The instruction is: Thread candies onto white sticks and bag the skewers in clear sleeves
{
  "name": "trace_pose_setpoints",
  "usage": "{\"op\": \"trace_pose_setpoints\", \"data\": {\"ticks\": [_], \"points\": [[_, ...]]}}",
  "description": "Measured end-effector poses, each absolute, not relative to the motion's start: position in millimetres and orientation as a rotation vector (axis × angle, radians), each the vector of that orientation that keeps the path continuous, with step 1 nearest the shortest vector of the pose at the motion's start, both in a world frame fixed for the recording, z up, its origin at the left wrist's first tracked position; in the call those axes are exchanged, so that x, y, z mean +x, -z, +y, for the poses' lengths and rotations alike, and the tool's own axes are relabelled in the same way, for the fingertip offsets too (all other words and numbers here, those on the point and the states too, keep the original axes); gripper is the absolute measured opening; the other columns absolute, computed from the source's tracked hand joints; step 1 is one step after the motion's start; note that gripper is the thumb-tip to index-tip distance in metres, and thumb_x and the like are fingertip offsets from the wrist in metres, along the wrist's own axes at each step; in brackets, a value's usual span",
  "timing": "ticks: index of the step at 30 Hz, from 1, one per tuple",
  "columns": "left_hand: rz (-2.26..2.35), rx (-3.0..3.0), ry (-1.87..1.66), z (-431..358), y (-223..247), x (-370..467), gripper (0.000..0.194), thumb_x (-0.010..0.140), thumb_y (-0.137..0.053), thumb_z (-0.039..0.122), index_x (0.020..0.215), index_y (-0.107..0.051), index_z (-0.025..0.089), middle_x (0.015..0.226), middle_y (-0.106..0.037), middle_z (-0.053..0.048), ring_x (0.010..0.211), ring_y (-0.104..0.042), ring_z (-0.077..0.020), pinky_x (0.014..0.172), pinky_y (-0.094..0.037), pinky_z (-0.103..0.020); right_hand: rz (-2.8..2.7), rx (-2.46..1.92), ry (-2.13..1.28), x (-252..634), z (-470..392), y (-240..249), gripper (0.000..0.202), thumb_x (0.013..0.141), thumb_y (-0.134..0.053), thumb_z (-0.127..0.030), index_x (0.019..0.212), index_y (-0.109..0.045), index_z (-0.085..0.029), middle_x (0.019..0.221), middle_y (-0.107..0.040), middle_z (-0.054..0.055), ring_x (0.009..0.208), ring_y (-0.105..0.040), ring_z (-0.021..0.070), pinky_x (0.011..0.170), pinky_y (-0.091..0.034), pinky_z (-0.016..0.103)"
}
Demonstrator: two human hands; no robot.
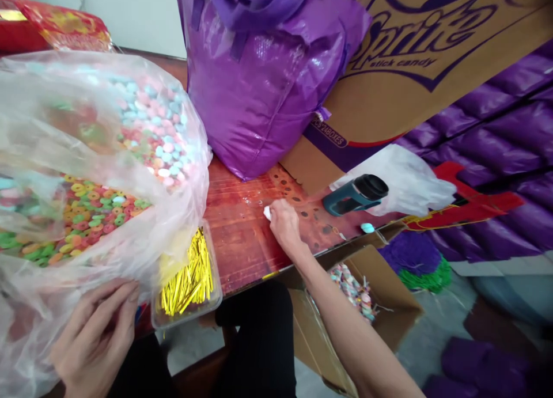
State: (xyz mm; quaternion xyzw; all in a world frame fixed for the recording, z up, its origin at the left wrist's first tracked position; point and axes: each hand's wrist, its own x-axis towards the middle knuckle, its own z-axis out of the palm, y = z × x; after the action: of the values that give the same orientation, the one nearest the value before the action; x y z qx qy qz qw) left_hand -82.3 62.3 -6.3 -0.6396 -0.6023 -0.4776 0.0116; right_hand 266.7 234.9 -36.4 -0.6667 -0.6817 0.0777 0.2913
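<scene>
My right hand is closed over the red wood-patterned table top, and a small white wad pokes out at its fingertips. Whether it is tissue or cloth I cannot tell. At lower left, my left hand has its fingers bent and drawn together beside the thumb, at the edge of a big clear plastic bag. What those fingers pinch, if anything, is hidden. Through the bag show many small ring-shaped candies and pastel pink and blue candies. A clear plastic box of gold twist ties stands between my hands.
Behind the table stand a stuffed purple bag and a large candy carton. A dark teal tumbler lies tilted against white plastic. Below the table edge is an open carton of wrapped candies. Purple packs are stacked at right.
</scene>
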Motion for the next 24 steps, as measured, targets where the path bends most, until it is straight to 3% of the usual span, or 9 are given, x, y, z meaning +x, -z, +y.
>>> {"op": "trace_pose_setpoints", "data": {"ticks": [3, 7, 13, 20, 24], "points": [[-1.880, -1.992, 1.486, 62, 10, -83, 0.019, 0.082, -0.070, 0.014, 0.098, -0.073, 0.024, 0.097, -0.070, -0.004, 0.075, -0.067, -0.0157, 0.078, -0.055, -0.033, -1.658, -1.768, -0.289, 270, 274, 38, 0.014, 0.078, -0.049, -0.013, 0.066, -0.052, -0.021, 0.077, -0.059, 0.007, 0.078, -0.052, 0.0209, 0.075, -0.040, 0.032], [-1.847, -1.995, 1.504, 62, 12, -84, 0.024, 0.081, -0.071, 0.010, 0.099, -0.073, 0.024, 0.097, -0.071, -0.004, 0.076, -0.067, -0.0153, 0.078, -0.055, -0.031, -1.424, -1.683, -0.446, 285, 300, 29, 0.008, 0.075, -0.051, -0.026, 0.071, -0.056, -0.021, 0.069, -0.061, 0.004, 0.071, -0.056, 0.0192, 0.066, -0.045, 0.030], [-1.863, -2.000, 1.539, 62, 5, -83, 0.020, 0.082, -0.070, 0.011, 0.098, -0.073, 0.024, 0.096, -0.070, -0.004, 0.075, -0.066, -0.0152, 0.076, -0.056, -0.031, -1.259, -1.579, -0.659, 316, 251, 27, 0.027, 0.068, -0.055, -0.032, 0.090, -0.062, -0.018, 0.075, -0.071, 0.007, 0.059, -0.063, 0.0184, 0.053, -0.049, 0.030], [-1.843, -1.982, 1.511, 64, 4, -80, 0.017, 0.082, -0.071, 0.011, 0.094, -0.073, 0.023, 0.094, -0.071, -0.005, 0.075, -0.066, -0.0163, 0.082, -0.056, -0.035, -1.283, -1.694, -0.490, 320, 225, 38, 0.023, 0.069, -0.061, -0.034, 0.084, -0.066, -0.017, 0.077, -0.071, 0.006, 0.069, -0.064, 0.0199, 0.064, -0.050, 0.031], [-1.838, -1.998, 1.483, 65, 5, -80, 0.018, 0.082, -0.070, 0.010, 0.095, -0.072, 0.022, 0.095, -0.071, -0.004, 0.075, -0.066, -0.0159, 0.081, -0.056, -0.033, -1.299, -1.788, -0.297, 318, 216, 33, 0.024, 0.075, -0.056, -0.031, 0.092, -0.065, -0.017, 0.084, -0.071, 0.008, 0.076, -0.063, 0.0223, 0.074, -0.050, 0.035]]}}
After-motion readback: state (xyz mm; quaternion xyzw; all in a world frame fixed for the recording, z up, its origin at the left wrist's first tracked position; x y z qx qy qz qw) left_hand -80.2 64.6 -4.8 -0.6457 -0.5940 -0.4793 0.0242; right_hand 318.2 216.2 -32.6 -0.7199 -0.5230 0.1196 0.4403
